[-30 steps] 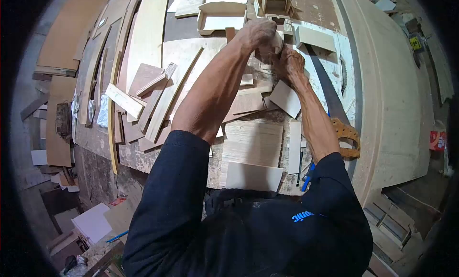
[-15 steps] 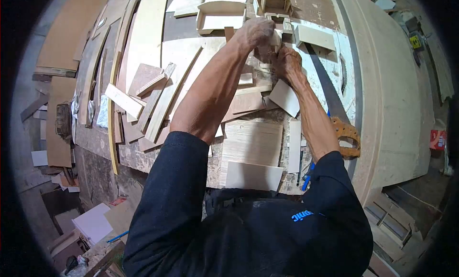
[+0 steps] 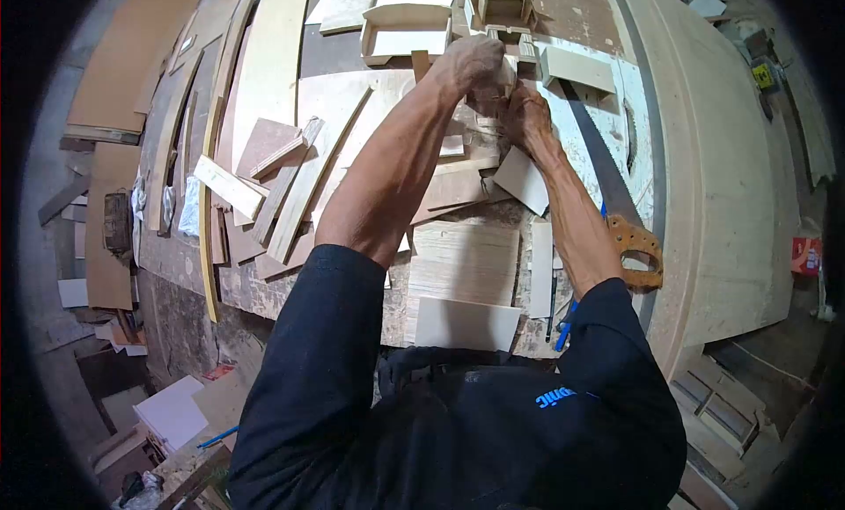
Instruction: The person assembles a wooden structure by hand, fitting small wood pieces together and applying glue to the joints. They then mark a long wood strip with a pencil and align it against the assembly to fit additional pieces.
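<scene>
**Right hand edging left, pale wooden piece staying beside both hands**

Compared with the earlier frame, I am seeing the right hand (image 3: pixel 529 116) sitting slightly further left, while the whole view is drifting a little the same way. Left hand (image 3: pixel 478 61) is hardly shifting.

At upper centre of the frame, the pale wooden piece (image 3: pixel 509 73) is showing just right of the left hand and just above the right hand. Both are crowding close to it, the left apparently touching; I am not managing to tell which is nearer, nor which way its long axis is running, because the hands are covering most of it. Left fingers are curling inward and the right ones are tucking out of sight, so I cannot tell how firmly either is gripping.

For writing, I am reading only "nic" in blue lettering (image 3: pixel 554 396) on the dark shirt (image 3: pixel 458 448), lower centre, upside down; folds are hiding the rest. Print on the red packet (image 3: pixel 805 256), far right, is staying too small to read.
</scene>
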### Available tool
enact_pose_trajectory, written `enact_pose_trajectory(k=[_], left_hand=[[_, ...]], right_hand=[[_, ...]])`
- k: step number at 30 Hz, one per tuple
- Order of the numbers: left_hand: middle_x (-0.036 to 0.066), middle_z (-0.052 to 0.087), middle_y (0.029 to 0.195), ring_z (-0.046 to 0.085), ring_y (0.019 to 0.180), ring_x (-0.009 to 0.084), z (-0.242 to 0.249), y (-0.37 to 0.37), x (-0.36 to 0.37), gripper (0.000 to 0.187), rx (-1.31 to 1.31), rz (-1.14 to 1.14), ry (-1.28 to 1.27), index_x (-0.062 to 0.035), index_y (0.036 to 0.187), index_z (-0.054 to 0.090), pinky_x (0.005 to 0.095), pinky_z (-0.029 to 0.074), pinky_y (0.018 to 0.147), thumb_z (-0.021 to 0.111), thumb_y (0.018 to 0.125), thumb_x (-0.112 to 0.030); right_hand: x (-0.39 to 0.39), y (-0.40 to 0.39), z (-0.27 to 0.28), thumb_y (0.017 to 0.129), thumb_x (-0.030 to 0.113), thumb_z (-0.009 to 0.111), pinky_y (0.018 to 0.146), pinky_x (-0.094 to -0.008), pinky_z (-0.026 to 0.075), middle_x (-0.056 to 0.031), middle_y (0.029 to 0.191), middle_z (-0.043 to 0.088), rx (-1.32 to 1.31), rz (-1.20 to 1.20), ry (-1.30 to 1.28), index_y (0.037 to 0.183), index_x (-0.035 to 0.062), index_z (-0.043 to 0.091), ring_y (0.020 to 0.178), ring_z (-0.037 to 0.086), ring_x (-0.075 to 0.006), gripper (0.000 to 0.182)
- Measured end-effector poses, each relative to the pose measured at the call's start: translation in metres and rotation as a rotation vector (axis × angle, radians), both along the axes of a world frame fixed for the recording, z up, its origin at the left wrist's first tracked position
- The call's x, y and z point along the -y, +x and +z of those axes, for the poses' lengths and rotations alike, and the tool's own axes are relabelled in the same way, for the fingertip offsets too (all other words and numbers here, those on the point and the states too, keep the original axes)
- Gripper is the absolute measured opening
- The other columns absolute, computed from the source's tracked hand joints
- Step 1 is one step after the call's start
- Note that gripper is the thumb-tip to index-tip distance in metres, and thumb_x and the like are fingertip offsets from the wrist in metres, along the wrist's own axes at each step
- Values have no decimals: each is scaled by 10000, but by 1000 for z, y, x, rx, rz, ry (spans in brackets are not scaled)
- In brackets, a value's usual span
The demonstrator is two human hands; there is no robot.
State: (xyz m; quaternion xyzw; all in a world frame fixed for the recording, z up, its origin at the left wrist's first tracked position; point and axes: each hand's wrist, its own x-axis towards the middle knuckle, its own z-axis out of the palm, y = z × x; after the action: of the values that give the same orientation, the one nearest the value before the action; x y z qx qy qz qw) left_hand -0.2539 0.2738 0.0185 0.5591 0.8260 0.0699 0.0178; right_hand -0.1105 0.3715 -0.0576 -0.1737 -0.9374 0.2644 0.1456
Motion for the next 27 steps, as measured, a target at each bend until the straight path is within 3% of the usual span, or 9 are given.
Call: enact_pose_trajectory(k=[8,14,16,20,23,27], left_hand=[[176,712,776,707,711,322,-1,1,3,222,-21,-26,55,-24,807,744,414,567,611,778,685,-206],[178,716,813,710,746,313,-4,-2,1,236,-47,-34,20,-26,831,744,413,570,640,772,697,-218],[182,718,832,711,766,314,-6,-2,2,224,-85,-80,72,-28,837,744,412,571,660,768,702,-205],[191,714,861,702,798,341,11,6,5,319,7,-26,-18,-23,984,712,417,568,698,767,722,-197],[198,708,887,692,828,356,18,9,8,419,63,1,56,-22,1113,663,423,564,718,769,734,-164],[214,702,923,694,853,339,52,26,14,487,37,12,69,-25,1219,620,433,562,726,761,763,-120]], right_hand=[[-2,0,-12,826,265,680,682,-447,543,-232,789,684,-54,0,-56,864,8,710,748,683,-390,261],[4,3,0,848,327,692,707,-446,543,-243,872,693,-130,28,19,1022,16,676,817,687,-393,356],[1,0,-2,799,330,720,740,-416,557,-182,961,705,-40,-18,-6,1091,76,656,850,691,-348,392],[2,8,4,770,416,731,768,-405,563,-157,1000,713,-77,17,-209,1121,103,646,873,695,-320,478],[8,9,19,812,366,718,762,-397,557,-141,985,720,11,-22,-77,1153,109,624,841,699,-302,438],[-3,27,20,847,342,705,676,-412,525,-146,827,688,-19,8,25,1197,69,559,770,678,-324,467]])
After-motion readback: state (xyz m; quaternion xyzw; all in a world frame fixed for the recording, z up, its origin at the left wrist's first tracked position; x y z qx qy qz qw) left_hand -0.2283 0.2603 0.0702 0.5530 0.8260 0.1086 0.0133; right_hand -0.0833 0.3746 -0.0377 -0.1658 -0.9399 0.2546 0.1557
